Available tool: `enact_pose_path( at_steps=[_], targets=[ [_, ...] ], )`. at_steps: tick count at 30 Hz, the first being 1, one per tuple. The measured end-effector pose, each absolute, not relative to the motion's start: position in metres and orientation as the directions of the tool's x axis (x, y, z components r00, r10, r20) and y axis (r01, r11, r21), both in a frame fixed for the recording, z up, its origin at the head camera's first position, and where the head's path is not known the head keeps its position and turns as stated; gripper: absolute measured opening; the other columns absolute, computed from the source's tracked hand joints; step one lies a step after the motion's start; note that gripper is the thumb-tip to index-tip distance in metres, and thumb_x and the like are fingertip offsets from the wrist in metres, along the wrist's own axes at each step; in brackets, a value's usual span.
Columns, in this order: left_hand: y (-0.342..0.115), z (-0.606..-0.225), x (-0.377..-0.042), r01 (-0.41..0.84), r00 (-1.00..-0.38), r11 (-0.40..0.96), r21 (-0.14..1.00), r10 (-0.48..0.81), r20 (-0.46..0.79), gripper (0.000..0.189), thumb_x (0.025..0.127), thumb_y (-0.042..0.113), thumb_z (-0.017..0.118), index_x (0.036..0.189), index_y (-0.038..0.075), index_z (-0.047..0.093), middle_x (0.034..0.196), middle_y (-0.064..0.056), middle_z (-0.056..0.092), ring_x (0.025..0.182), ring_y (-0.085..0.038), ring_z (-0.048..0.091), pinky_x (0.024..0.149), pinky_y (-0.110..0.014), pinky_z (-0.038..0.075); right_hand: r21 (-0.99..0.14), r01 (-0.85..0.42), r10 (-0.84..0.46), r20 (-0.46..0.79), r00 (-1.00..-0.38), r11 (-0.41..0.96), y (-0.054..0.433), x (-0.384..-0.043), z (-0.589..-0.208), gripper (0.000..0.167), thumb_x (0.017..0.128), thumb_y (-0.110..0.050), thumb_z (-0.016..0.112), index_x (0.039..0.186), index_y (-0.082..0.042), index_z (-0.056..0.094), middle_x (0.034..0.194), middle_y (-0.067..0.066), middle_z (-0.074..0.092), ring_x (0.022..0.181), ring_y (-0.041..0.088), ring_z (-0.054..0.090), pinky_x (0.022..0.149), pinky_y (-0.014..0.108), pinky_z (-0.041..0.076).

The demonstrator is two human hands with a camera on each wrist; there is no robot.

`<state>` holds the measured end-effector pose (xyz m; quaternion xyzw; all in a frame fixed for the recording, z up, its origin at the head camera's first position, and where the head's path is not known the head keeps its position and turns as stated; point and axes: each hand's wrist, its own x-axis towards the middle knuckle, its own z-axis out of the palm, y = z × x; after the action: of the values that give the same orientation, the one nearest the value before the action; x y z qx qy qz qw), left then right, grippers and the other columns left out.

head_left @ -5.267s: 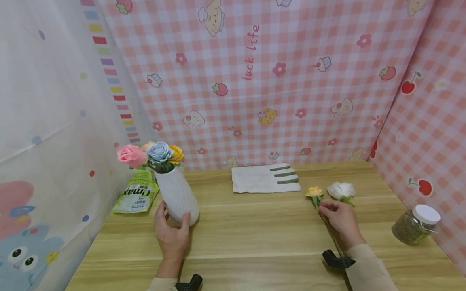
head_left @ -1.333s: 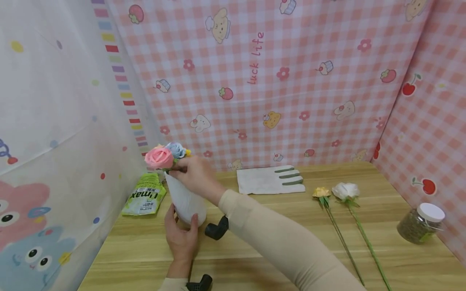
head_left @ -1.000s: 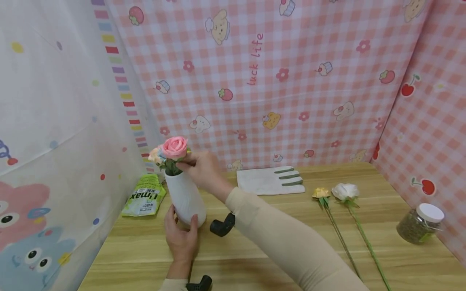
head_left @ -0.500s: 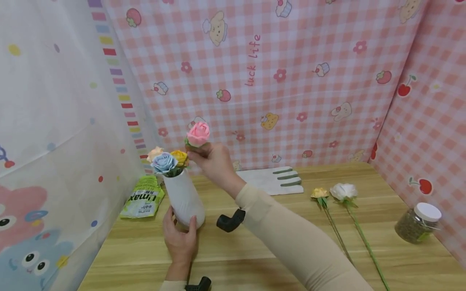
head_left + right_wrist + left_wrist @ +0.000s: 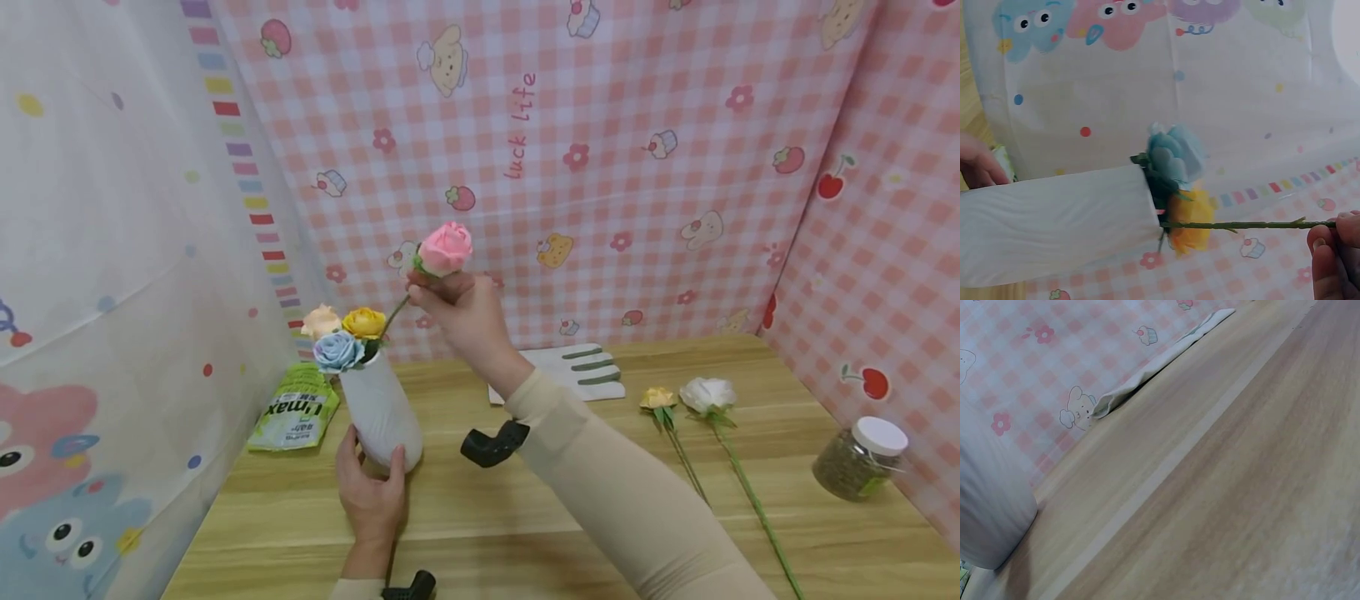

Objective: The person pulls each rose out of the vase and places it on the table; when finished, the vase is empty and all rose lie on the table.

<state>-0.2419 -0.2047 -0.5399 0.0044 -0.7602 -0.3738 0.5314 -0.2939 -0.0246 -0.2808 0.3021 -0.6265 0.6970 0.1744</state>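
My left hand (image 5: pixel 371 492) holds the lower part of a white vase (image 5: pixel 378 408), fingers on one side and thumb on the other. Pinched in my right hand (image 5: pixel 476 321) is a pink rose (image 5: pixel 446 248), raised above the vase and to its right. Its green stem (image 5: pixel 1247 225) runs down to the vase mouth in the right wrist view; the stem's lower end is hidden. A blue rose (image 5: pixel 339 350), a yellow rose (image 5: pixel 364 323) and a peach rose (image 5: pixel 321 322) stand in the vase. The left wrist view catches only part of the vase.
A green packet (image 5: pixel 294 408) lies left of the vase. Behind my right forearm is a white glove (image 5: pixel 577 371) with grey-green strips. A yellow flower (image 5: pixel 658 400) and a white rose (image 5: pixel 707 395) lie at right, near a lidded jar (image 5: pixel 861 458).
My right hand, on the yellow flower at the table's right in the oldest frame, has since drawn the pink rose up and right from the bunch. My left hand stays on the vase.
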Motion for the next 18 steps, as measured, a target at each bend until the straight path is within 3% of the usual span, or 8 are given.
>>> enact_pose_path(
  at_steps=[7,11,15,18],
  targets=[
    [-0.205,-0.539,-0.241,0.415,-0.412,0.715,0.562,-0.403,0.817,0.075,0.07,0.011,0.083,0.136,-0.001,0.05,0.128,-0.019,0.056,0.11,-0.032,0.055,0.088,-0.014,0.04,-0.742,-0.58,-0.046,0.628,-0.777,-0.337,-0.004,-0.293,-0.273,0.021,0.086,0.004,0.067,0.105,0.012,0.065,0.101,0.015,0.07,0.088,0.018,0.068,0.085,0.039,0.055],
    [-0.205,-0.538,-0.24,0.413,-0.42,0.71,0.57,-0.406,0.811,0.075,0.07,0.012,0.084,0.136,-0.001,0.05,0.129,-0.018,0.056,0.111,-0.031,0.055,0.086,-0.021,0.044,-0.753,-0.555,-0.006,0.595,-0.803,-0.353,0.014,-0.292,-0.27,0.02,0.086,0.001,0.067,0.104,0.009,0.067,0.099,0.011,0.071,0.092,0.02,0.068,0.085,0.037,0.054],
    [-0.205,-0.538,-0.241,0.41,-0.426,0.71,0.573,-0.406,0.808,0.075,0.07,0.013,0.084,0.136,0.0,0.05,0.128,-0.018,0.056,0.111,-0.03,0.055,0.083,-0.031,0.046,-0.762,-0.516,0.036,0.548,-0.836,-0.391,0.034,-0.292,-0.27,0.018,0.087,-0.002,0.068,0.103,0.006,0.069,0.096,0.008,0.072,0.085,0.018,0.07,0.08,0.034,0.056],
    [-0.205,-0.538,-0.241,0.41,-0.421,0.714,0.568,-0.404,0.812,0.075,0.069,0.013,0.084,0.135,0.0,0.05,0.127,-0.019,0.056,0.11,-0.031,0.055,0.083,-0.029,0.046,-0.748,-0.504,0.081,0.525,-0.848,-0.432,0.049,-0.292,-0.273,0.016,0.087,-0.003,0.068,0.101,0.003,0.07,0.093,0.007,0.072,0.081,0.017,0.07,0.078,0.032,0.056]
  ],
)
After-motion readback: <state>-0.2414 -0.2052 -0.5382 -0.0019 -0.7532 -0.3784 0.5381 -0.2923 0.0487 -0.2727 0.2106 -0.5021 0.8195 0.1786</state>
